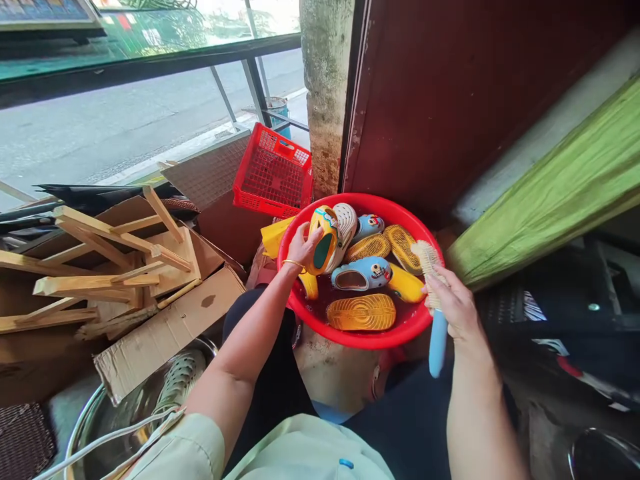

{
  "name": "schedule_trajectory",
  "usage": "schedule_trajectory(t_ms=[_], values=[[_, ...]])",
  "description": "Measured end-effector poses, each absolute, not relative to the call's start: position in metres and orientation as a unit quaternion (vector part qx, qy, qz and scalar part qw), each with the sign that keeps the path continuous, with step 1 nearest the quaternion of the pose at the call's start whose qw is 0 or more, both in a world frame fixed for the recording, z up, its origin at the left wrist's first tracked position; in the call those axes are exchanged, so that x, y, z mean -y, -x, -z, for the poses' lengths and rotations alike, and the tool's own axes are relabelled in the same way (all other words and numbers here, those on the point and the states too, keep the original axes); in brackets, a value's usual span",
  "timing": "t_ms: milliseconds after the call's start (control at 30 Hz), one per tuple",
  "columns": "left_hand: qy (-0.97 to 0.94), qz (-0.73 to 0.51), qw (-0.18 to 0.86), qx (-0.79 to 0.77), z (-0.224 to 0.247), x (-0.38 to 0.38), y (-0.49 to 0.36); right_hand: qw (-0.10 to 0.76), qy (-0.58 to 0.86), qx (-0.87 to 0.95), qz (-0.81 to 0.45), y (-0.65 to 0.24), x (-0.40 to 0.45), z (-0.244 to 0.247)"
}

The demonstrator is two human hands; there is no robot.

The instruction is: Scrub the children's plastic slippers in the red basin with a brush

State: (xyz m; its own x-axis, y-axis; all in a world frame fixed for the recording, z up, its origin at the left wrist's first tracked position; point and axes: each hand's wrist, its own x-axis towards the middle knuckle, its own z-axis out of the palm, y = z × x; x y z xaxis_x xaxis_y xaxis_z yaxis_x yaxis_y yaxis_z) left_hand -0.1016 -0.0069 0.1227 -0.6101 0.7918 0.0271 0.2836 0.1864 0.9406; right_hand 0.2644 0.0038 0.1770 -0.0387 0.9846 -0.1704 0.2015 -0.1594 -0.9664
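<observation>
My left hand (301, 248) grips a yellow clog (324, 241) with a green inside, over the left side of a red basin (320, 331). Touching or just behind that clog is a white clog (345, 223) with holes. In my right hand (453, 300) is a scrub brush (437, 343) with a light blue handle and pale bristles, at the basin's right rim. Several more clogs lie in dark water, among them a blue clog (361, 273) with a cartoon figure and a yellow one (361, 312) turned sole up. My fingers partly cover the brush head.
Upturned wooden stools (125, 253) and cardboard (170, 327) are piled at the left. Behind the basin stand a red plastic crate (274, 170) and a concrete pillar (327, 93). A green cloth (555, 180) hangs at the right. A metal bowl (145, 393) holds a pale clog at lower left.
</observation>
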Motion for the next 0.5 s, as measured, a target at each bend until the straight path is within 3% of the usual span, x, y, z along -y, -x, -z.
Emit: schedule_trajectory(t_ms=[333,400,500], values=[[-0.480,-0.494,0.110,-0.716,-0.138,0.031,0.074,0.387,0.580,0.527,-0.486,-0.283,0.003,-0.172],[-0.517,-0.498,0.143,-0.682,-0.136,0.039,0.049,0.387,0.573,0.530,-0.491,-0.282,0.004,-0.171],[-0.542,-0.485,0.319,-0.608,-0.115,0.043,0.008,0.392,0.563,0.529,-0.499,-0.279,0.005,-0.171]])
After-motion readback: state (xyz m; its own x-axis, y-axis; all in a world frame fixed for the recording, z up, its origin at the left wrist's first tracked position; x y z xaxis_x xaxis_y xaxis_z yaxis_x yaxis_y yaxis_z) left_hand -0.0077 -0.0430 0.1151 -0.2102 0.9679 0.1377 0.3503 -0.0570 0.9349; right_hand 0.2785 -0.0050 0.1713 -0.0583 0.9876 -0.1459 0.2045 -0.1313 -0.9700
